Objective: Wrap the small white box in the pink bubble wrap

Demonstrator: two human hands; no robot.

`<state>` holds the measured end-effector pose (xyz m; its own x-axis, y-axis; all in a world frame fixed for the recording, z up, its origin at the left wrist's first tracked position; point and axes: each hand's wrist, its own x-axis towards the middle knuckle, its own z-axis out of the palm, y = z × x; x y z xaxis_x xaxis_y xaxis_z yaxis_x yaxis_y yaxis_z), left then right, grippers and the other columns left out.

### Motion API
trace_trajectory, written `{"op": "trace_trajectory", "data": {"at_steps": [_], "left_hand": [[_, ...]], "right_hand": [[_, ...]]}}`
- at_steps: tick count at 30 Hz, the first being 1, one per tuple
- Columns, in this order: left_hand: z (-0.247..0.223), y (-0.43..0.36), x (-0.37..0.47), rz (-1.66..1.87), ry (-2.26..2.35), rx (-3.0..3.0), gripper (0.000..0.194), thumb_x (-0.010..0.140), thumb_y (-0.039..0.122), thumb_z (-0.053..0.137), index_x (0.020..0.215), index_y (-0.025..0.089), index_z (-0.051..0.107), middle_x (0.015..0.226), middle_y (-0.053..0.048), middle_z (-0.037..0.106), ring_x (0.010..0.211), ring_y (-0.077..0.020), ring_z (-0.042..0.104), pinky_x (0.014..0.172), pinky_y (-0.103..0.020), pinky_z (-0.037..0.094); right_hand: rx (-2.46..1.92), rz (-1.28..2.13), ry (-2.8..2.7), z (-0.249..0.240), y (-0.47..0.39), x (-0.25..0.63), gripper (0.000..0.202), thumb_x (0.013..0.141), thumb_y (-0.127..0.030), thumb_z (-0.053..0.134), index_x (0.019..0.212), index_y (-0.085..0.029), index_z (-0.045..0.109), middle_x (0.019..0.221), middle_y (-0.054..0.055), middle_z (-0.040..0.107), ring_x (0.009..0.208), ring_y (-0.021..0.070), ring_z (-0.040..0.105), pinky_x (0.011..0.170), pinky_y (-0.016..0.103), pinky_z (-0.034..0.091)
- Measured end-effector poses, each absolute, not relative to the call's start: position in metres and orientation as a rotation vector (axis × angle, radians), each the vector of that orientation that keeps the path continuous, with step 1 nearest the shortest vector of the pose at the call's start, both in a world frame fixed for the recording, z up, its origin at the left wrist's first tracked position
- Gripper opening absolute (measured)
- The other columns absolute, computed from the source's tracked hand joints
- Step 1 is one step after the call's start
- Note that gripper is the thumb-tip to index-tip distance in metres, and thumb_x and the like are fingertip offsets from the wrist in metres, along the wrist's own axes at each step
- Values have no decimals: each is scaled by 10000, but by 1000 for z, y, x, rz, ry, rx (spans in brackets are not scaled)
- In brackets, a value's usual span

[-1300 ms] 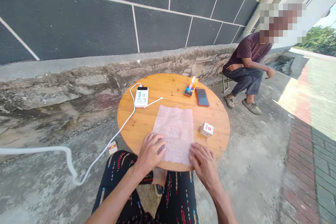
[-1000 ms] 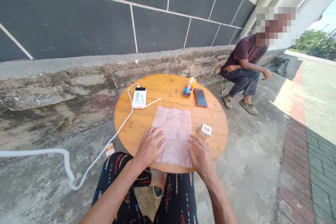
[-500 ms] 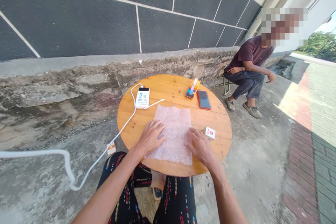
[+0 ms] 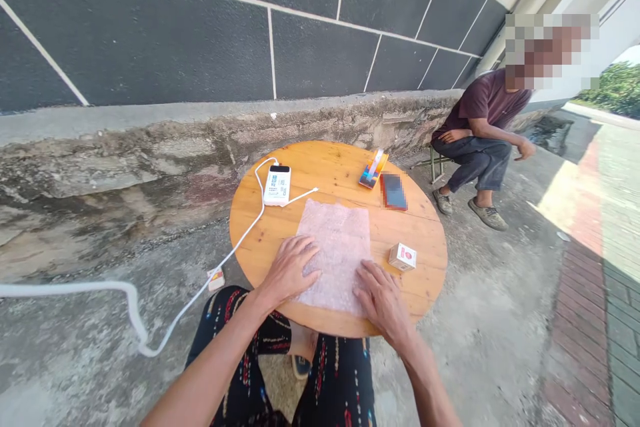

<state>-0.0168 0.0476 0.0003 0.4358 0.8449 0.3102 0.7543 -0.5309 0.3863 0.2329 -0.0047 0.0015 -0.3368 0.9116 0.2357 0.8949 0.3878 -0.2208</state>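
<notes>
A sheet of pinkish bubble wrap [image 4: 336,240] lies flat on the round wooden table [image 4: 320,167]. Over its left edge rests my left hand [image 4: 290,270], palm down with the fingers stretched out. My right hand [image 4: 383,293] lies on its lower right edge, fingers loosely spread and holding nothing. Just beyond the right hand stands a small white and brown box [image 4: 403,257], apart from the fingers.
At the back left of the table is a white power bank [image 4: 277,185] with a cable [image 4: 245,233] trailing off left. A tape roll [image 4: 373,169] and a phone [image 4: 395,191] lie back right. A person [image 4: 483,120] sits beyond. A small box [image 4: 216,279] is on the ground.
My right hand has slid slightly down along the wrap's right edge, away from the small box. My left hand stays on the left side. The whole view has shifted a little.
</notes>
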Motion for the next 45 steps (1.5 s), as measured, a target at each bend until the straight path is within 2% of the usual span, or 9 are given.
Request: {"op": "trace_trajectory", "data": {"at_steps": [5,12,15,20,22,29,34,40,45], "left_hand": [[-4,49,-19,738,1386,2496,425,760,343,616,1163,215,583,1303,-87,519,1224,-275,430,1058,-464,319],[-4,47,-18,750,1392,2490,456,742,349,617,1176,214,573,1308,-86,518,1224,-273,432,1058,-460,321],[-4,47,-18,766,1397,2480,468,729,340,623,1175,209,570,1311,-83,518,1222,-271,433,1064,-455,314],[-5,48,-19,771,1377,2474,477,725,344,615,1182,215,563,1302,-80,524,1222,-274,433,1062,-452,309],[-5,48,-19,749,1392,2483,483,730,355,611,1187,207,559,1304,-86,520,1228,-274,426,1067,-446,299],[-3,47,-19,738,1400,2482,488,738,339,599,1200,192,543,1309,-90,518,1232,-267,423,1071,-433,297],[-2,46,-18,795,1385,2439,508,710,324,619,1197,207,539,1299,-84,523,1233,-274,422,1077,-447,295],[-3,45,-19,824,1381,2437,522,704,295,616,1212,205,534,1311,-88,505,1250,-286,396,1084,-459,284],[-2,42,-20,810,1397,2481,511,708,323,621,1205,235,548,1345,-73,480,1306,-309,322,1098,-503,240]], "right_hand": [[-1650,79,-2257,8,-28,226,295,895,-229,474,1174,-192,563,1311,103,523,1189,277,464,956,444,386],[-1483,199,-2415,15,-33,195,325,881,-248,517,1201,-223,565,1357,85,495,1255,268,417,1014,454,343],[-1520,143,-2366,9,-46,218,293,898,-259,491,1171,-230,591,1311,83,542,1221,261,460,976,442,374],[-1640,96,-2169,12,-59,244,235,927,-264,437,1006,-244,658,1151,58,639,1089,237,555,895,405,418],[-1624,96,-2143,18,-53,232,247,928,-248,427,1037,-234,649,1156,65,634,1096,238,544,907,405,411],[-1442,223,-2449,26,-21,162,365,912,-196,439,1266,-213,527,1367,73,491,1254,251,411,1015,429,332],[-1505,155,-2462,16,-33,187,322,921,-233,446,1222,-221,558,1348,82,511,1256,250,418,1007,437,329],[-1677,81,-2243,18,-32,221,269,928,-245,408,1048,-221,647,1147,75,635,1061,235,557,902,408,400],[-1552,79,-2300,26,9,180,360,872,-119,409,1161,-215,601,1280,80,558,1149,237,497,928,398,394]]}}
